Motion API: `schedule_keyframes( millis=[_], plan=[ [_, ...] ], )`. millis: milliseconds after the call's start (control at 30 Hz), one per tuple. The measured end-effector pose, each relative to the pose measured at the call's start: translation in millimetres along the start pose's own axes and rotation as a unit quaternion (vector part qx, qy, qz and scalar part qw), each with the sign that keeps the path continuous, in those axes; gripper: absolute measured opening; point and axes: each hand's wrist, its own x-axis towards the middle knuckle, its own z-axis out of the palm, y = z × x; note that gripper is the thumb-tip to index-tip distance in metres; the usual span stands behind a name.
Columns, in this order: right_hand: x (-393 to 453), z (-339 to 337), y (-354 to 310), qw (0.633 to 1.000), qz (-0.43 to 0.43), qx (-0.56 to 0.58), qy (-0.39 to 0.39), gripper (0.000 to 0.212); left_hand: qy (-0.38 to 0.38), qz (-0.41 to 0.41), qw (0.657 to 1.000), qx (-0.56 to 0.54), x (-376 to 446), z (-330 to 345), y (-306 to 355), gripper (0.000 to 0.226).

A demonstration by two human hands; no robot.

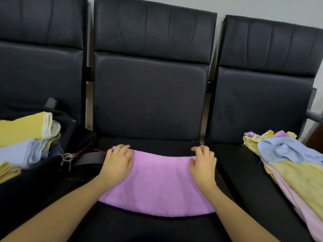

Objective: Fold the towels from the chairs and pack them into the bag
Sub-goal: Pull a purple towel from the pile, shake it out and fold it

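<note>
Purple terry towel (157, 186) flat on middle black chair seat (148, 142). Left hand (118, 164), right hand (202, 165): grip spread, pressing far corners. Risk: layers sliding on slick seat, skewing fold; overfull black bag (68, 130) spilling folded yellow towel (22, 128).

You face a row of three black padded chairs (150, 95) set side by side against a pale grey wall (262, 7). At the far right, a grey armrest (314, 116) juts out.
</note>
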Motion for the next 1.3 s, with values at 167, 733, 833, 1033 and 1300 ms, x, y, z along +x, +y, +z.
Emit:
schedule_keyframes(
  millis=[167,733,833,1033,1300],
  plan=[
    [-18,1,-9,0.977,-0.123,-0.038,-0.167,0.043,-0.210,-0.016,0.977,0.024,-28,1,10,0.060],
    [-81,-42,21,0.893,-0.197,-0.201,-0.352,0.056,-0.225,-0.058,0.972,-0.027,-106,-18,27,0.055],
    [-82,-48,16,0.900,-0.210,-0.187,-0.334,0.053,-0.131,-0.107,0.985,-0.021,-114,-25,22,0.066],
    [-85,-38,-16,0.888,-0.267,-0.163,-0.338,0.048,-0.105,-0.173,0.979,0.002,-123,-28,6,0.055],
    [-96,-12,-31,0.900,-0.231,-0.107,-0.355,0.056,-0.052,-0.087,0.986,-0.132,-121,-20,2,0.048]
  ],
)
